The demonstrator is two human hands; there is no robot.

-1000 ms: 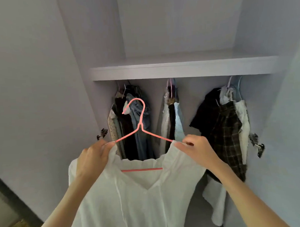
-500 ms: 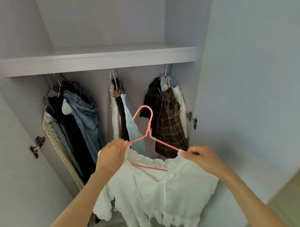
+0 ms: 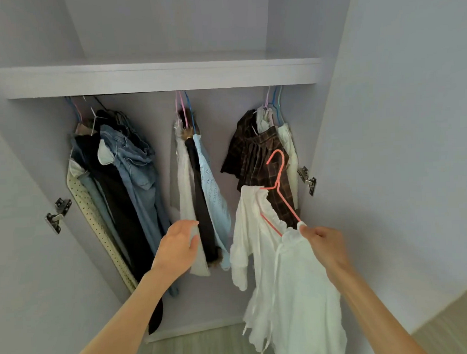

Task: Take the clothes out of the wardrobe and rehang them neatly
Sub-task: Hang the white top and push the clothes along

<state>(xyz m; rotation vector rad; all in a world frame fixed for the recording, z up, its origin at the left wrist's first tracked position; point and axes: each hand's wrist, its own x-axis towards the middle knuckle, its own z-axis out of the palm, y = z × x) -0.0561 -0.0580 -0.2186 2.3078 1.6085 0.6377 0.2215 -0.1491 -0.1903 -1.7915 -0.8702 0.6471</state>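
My right hand [image 3: 326,243] pinches the white blouse [image 3: 289,280] at its shoulder, where the fabric covers the lower end of the coral hanger [image 3: 279,185]. The hanger tilts steeply, its hook up in front of the plaid skirt [image 3: 255,160] and its far shoulder poking out of the blouse's frilled neckline. The blouse hangs from this one grip, sleeves and hem drooping toward the wardrobe floor [image 3: 206,344], one sleeve dangling just beside the middle bunch of clothes.

My left hand [image 3: 178,247] is off the blouse and reaches into the wardrobe with its fingers [image 3: 187,226] relaxed and slightly spread, holding nothing. They lie against the lower part of the white garment [image 3: 185,183] in the middle bunch; I cannot tell how firmly they touch it. Next to that garment hang a dark piece [image 3: 201,199] and a pale blue knit [image 3: 214,193], all three on pink and blue hangers [image 3: 183,107] under the shelf [image 3: 154,77].

To the left hangs a thicker bunch: blue jeans [image 3: 137,175], black trousers [image 3: 114,197] and a cream dotted piece [image 3: 93,208] at the outer edge, near the left door hinge [image 3: 57,213]. On the right, the plaid skirt shares its hangers with a cream garment [image 3: 288,145], close to the right door hinge [image 3: 308,179]. The three bunches stand well apart along the rail, which the shelf hides.
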